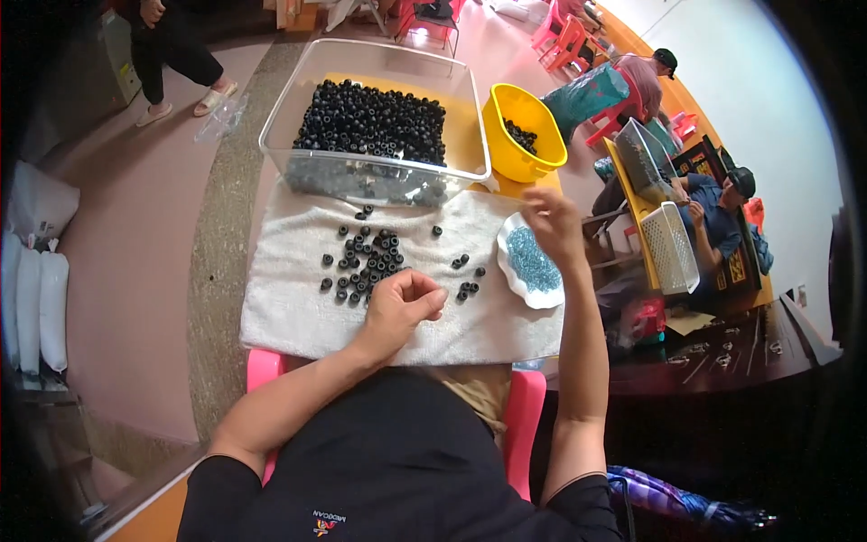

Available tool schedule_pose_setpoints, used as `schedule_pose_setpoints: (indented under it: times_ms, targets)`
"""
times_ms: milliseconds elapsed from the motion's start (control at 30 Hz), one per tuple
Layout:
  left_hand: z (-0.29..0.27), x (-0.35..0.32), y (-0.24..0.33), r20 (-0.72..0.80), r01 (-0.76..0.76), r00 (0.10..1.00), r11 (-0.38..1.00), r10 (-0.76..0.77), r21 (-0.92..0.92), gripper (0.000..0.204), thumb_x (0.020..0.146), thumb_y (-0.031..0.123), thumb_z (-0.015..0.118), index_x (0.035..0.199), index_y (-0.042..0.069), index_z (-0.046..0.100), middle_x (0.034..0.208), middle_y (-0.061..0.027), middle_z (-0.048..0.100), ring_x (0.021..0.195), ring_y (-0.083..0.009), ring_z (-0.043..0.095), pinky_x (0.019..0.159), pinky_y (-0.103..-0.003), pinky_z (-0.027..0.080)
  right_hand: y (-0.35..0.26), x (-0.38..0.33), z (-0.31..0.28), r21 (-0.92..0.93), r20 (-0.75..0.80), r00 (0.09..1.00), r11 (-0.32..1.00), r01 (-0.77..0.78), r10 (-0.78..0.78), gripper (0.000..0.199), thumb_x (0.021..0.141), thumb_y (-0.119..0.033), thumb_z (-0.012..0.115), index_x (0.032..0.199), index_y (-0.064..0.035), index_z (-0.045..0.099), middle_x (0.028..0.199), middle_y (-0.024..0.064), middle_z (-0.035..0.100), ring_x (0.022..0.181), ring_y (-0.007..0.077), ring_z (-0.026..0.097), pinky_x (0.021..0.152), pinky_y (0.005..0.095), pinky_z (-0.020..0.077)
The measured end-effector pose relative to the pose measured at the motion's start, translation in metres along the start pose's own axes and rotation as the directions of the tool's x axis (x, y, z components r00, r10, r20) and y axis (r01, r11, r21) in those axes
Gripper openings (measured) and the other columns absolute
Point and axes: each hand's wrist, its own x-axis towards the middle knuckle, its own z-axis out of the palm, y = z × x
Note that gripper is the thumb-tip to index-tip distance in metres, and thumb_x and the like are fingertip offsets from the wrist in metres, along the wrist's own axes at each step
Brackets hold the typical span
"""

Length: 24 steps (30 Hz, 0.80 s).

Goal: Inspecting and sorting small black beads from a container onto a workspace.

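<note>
Smooth pinkish floor (135, 226) with speckled grey stone strip (217, 235); red plastic chairs (564, 41) stood beyond; white stuffed sacks (32, 271) lay far left; pale wall (768, 99) rose right.

Black beads (366, 262) by the left hand (402, 305) dot a white towel (289, 307); a yellow bucket (506, 149) sits beyond the right hand (553, 226).

Along the left rim stand plump white sacks (36, 271), stacked upright, one lying above them. A crumpled clear plastic bag (219, 116) lies on the pinkish floor near the clear bin's corner. A teal patterned bag (585, 98), possibly a filled sack, sits behind the yellow bucket.
</note>
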Motion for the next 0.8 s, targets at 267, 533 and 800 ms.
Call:
schedule_pose_setpoints:
  times_ms: [267,533,800]
  targets:
    - [-0.002,0.001,-0.003,-0.027,0.022,0.999,1.000,-0.022,-0.013,0.014,0.089,0.012,0.072,0.093,0.003,0.061,0.082,-0.0034,0.065,0.073,-0.0091,0.061,0.069,-0.025,0.054,-0.046,-0.058,0.040,-0.363,0.302,0.945,0.901,0.236,-0.126,0.024,0.073,-0.005,0.074,0.097,-0.0062,0.071,0.100,0.0090,0.070,0.093,0.0288,0.062,0.085,0.0365,0.0504]
    - [-0.002,0.001,-0.009,-0.004,0.021,1.000,0.999,-0.021,-0.034,0.012,0.090,0.010,0.070,0.093,0.003,0.061,0.082,-0.0033,0.064,0.073,-0.0093,0.061,0.069,-0.025,0.054,-0.043,-0.052,0.064,-0.524,0.455,0.876,0.749,0.406,-0.157,0.023,0.076,-0.008,0.069,0.099,-0.0099,0.071,0.100,0.0044,0.070,0.104,0.0263,0.059,0.090,0.0361,0.0497]
    - [-0.003,0.001,-0.008,0.017,0.007,1.000,0.999,-0.006,-0.040,0.012,0.090,0.010,0.069,0.093,0.002,0.061,0.081,-0.0033,0.065,0.072,-0.0091,0.062,0.068,-0.025,0.054,-0.042,-0.055,0.067,-0.375,0.383,0.901,0.856,0.355,-0.206,0.022,0.080,-0.004,0.068,0.102,-0.0068,0.069,0.103,0.0090,0.068,0.101,0.0279,0.061,0.085,0.0378,0.0508]
